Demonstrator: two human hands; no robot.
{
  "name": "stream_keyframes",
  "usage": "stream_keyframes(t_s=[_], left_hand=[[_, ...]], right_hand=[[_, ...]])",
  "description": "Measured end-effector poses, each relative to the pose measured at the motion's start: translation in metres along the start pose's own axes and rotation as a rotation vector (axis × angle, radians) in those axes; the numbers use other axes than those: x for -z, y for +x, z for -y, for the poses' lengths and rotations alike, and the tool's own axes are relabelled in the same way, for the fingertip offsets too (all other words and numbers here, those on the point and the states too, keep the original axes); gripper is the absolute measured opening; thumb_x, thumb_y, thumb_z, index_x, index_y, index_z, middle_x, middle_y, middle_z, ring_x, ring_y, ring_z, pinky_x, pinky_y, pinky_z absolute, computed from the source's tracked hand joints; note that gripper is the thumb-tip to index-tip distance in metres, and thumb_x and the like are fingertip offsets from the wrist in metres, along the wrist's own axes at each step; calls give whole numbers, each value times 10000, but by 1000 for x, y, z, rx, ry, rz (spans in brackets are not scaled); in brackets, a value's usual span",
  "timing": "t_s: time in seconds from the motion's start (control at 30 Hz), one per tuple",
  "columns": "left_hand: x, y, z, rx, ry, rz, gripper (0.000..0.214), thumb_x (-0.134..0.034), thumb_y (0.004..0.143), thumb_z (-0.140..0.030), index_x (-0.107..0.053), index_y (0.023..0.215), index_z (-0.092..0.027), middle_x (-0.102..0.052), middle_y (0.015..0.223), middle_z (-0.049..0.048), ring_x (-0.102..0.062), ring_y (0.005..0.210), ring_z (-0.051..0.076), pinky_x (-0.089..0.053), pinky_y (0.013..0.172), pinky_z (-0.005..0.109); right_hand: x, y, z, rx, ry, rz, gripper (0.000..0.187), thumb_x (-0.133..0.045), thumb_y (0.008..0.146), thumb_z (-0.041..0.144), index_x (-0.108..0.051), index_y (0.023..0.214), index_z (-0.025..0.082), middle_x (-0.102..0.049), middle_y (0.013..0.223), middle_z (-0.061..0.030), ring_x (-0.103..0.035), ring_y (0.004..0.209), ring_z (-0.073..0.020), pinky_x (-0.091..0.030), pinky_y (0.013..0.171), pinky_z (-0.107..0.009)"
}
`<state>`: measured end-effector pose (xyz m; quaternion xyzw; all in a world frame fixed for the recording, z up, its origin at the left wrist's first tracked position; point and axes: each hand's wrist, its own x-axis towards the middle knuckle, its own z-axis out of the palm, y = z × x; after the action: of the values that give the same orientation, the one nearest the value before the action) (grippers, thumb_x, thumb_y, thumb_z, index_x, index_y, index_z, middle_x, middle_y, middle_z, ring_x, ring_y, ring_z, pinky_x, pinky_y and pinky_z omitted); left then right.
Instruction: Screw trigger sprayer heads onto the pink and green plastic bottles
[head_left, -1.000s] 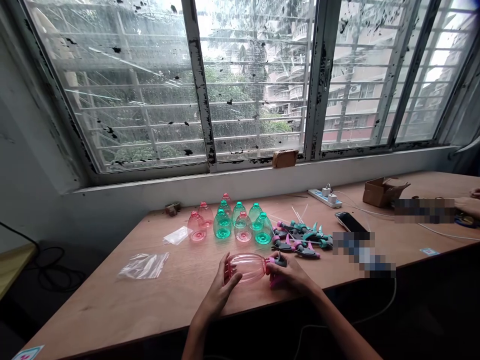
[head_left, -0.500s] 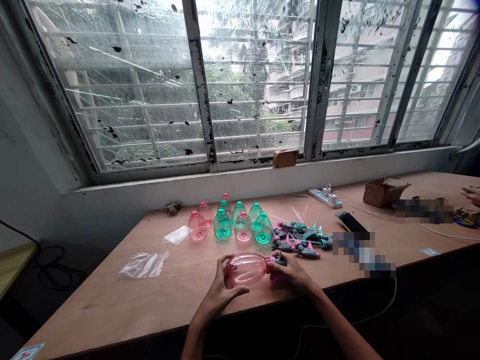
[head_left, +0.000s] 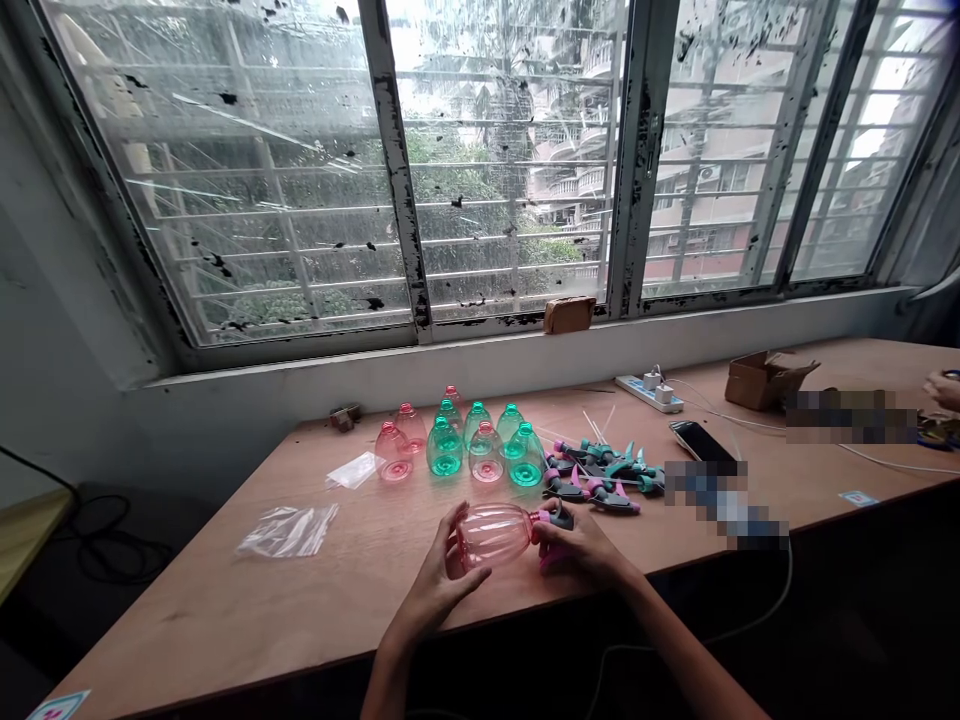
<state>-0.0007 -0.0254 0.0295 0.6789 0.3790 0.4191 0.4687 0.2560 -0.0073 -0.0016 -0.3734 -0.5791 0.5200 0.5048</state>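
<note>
A clear pink spray bottle [head_left: 495, 535] lies sideways in the air above the table's front edge. My left hand [head_left: 448, 570] is wrapped round its base end, thumb below and fingers behind. At the neck, my right hand [head_left: 581, 545] grips the grey and pink spray head [head_left: 553, 517], which sits at the bottle's mouth; whether it is fully screwed on I cannot tell. Beyond my hands stand several pink and green bottles without heads, such as a green bottle [head_left: 524, 458] and a pink bottle [head_left: 394, 455]. Loose spray heads [head_left: 600, 475] in pink, teal and grey lie heaped to their right.
On the left lie a clear plastic bag [head_left: 289, 530] and a white packet [head_left: 354, 470]. A phone [head_left: 703, 446], a power strip [head_left: 649, 393] and a cardboard box [head_left: 765, 380] are at right. Another person's hand [head_left: 943, 390] shows at the far right edge.
Both my hands keep their hold on the bottle, with only slight shifts of the fingers. The other person's hand at the far right has moved a little.
</note>
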Motion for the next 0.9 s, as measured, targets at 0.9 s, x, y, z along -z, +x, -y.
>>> stream_keyframes(t_s=[0.9], left_hand=[[4, 7, 11, 97, 16, -74, 660, -492, 893, -572, -356, 1425, -206, -288, 1579, 122, -185, 1473, 292, -98, 1217, 456]], right_hand=[[1, 0, 0, 4, 20, 58, 346, -750, 771, 452, -582, 901, 179, -715, 723, -14, -676, 582, -175, -542, 555, -287]])
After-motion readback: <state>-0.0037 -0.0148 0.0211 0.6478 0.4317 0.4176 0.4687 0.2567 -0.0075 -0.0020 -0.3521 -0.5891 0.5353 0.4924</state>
